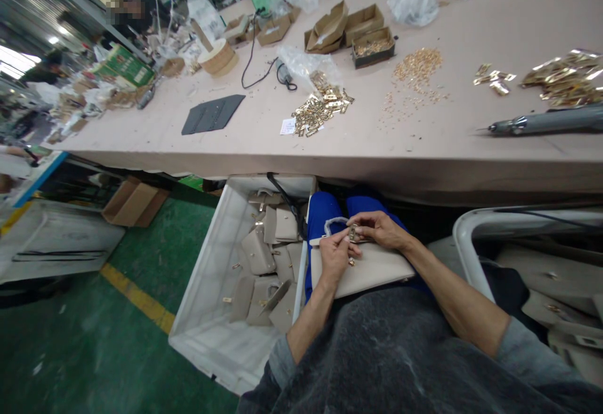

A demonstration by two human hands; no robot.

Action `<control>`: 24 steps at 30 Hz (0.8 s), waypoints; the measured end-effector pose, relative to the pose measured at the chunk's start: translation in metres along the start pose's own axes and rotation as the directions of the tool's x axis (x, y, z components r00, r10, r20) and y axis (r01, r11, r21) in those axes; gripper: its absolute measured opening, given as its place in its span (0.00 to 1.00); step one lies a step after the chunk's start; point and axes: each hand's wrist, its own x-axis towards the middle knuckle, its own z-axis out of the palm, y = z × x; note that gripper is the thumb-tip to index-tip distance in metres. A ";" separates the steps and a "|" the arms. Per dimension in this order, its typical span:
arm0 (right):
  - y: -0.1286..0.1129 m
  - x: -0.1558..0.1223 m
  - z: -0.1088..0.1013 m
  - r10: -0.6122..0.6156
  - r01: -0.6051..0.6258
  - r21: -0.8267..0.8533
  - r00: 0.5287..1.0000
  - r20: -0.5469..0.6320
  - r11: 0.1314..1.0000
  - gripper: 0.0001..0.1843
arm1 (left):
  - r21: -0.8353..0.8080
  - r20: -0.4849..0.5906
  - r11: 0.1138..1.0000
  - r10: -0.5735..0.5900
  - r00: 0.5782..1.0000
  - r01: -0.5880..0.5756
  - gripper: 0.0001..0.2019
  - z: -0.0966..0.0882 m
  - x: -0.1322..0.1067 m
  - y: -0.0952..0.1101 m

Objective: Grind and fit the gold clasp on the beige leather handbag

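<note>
A beige leather bag piece (pixel 372 272) lies across my lap, below the table's edge. My left hand (pixel 335 255) rests on its top edge, fingers closed in a pinch around a small gold metal clasp (pixel 352 233). My right hand (pixel 379 228) comes in from the right with fingers pinched on the same clasp. A short loop of clear cord or strap (pixel 332 222) curls up just left of the clasp. Both hands touch at the fitting.
A white bin (pixel 211 288) of beige bag pieces stands at my left knee. The pink table (pixel 358 144) carries piles of gold clasps (pixel 320 109), loose gold rivets (pixel 417 68), cardboard boxes, a grey power screwdriver (pixel 546 122). Another bin (pixel 475 222) stands at right. People work far left.
</note>
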 end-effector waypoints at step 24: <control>-0.005 -0.002 0.000 -0.057 0.054 -0.164 0.998 -0.009 0.985 0.21 | 0.013 -0.119 0.999 -0.035 0.992 0.037 0.18 0.015 -0.001 0.007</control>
